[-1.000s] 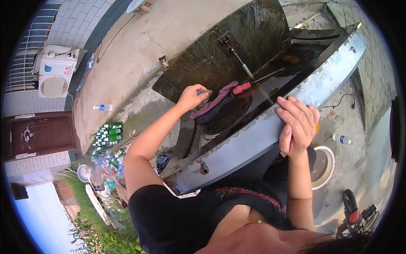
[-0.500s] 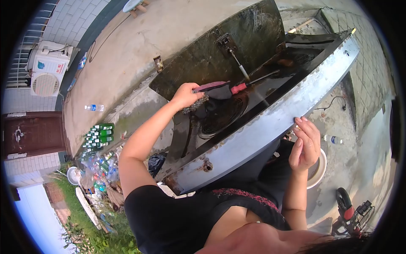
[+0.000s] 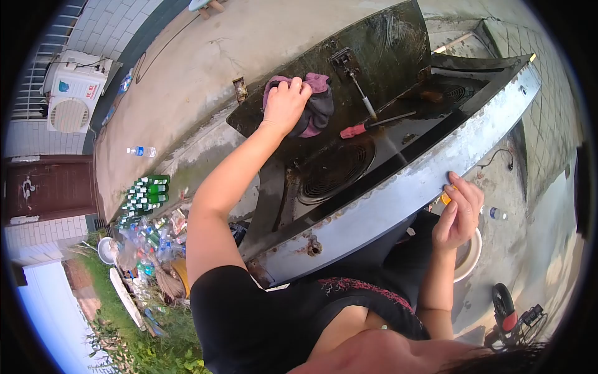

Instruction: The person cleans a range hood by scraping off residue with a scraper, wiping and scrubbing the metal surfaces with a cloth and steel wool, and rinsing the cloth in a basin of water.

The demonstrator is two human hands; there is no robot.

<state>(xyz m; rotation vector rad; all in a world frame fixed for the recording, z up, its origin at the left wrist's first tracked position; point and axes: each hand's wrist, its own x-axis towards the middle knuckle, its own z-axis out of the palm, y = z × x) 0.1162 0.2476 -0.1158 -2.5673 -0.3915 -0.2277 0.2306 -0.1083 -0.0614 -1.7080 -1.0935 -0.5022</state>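
Note:
My left hand [image 3: 286, 106] is closed on a purple and dark grey cloth [image 3: 319, 109], pressing it against the raised greasy panel [image 3: 386, 47] of a range hood [image 3: 380, 227]. My right hand [image 3: 461, 212] is by the hood's silver front edge, fingers bent; a small orange thing [image 3: 445, 198] shows between fingers and thumb, mostly hidden. A screwdriver [image 3: 355, 130] with a red handle lies across the dark interior, near a strut [image 3: 367, 103] joined to the panel. Below it is a round grille [image 3: 336, 171].
Green bottles [image 3: 149, 193] and a heap of plastic bottles [image 3: 149, 243] lie at left. A pale basin [image 3: 474, 255] stands behind my right wrist, near a clear bottle [image 3: 495, 213]. An air conditioner unit [image 3: 78, 93] is by the wall.
My left hand has moved up and right onto the raised panel with the cloth. The grey wire scourer seen under it before no longer shows. More orange is visible at my right hand.

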